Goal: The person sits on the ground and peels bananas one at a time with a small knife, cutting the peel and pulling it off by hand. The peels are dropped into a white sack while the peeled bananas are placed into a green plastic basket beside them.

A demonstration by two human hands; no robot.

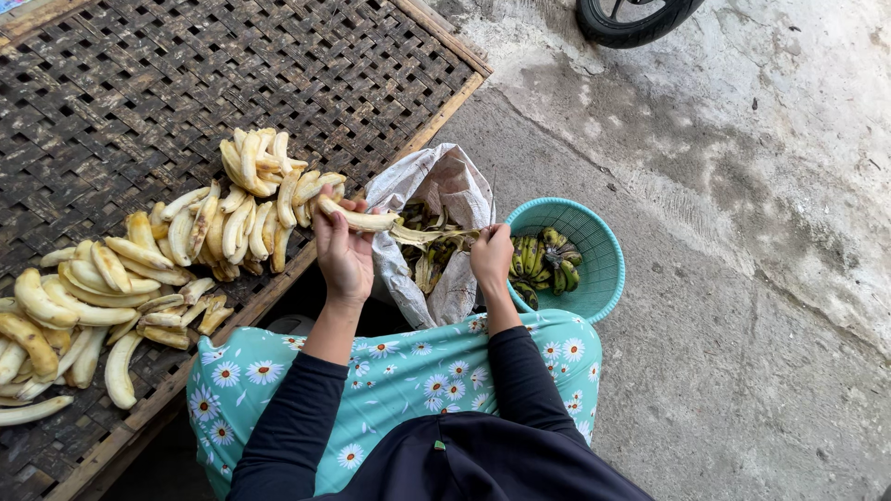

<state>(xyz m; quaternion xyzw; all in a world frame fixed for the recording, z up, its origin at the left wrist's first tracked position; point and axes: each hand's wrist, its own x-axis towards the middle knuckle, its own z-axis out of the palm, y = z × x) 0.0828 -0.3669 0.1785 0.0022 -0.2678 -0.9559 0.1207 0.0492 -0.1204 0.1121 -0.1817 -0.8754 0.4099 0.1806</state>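
Observation:
My left hand grips a peeled pale banana over the edge of the woven bamboo mat. A strip of peel stretches from that banana to my right hand, which pinches its end above the white sack. Several peeled bananas lie in a heap on the mat just left of my left hand. The sack holds discarded peels.
A teal plastic basket with several green unpeeled bananas stands to the right of the sack. More peeled bananas cover the mat's near left. A wheel stands at the top on the concrete ground.

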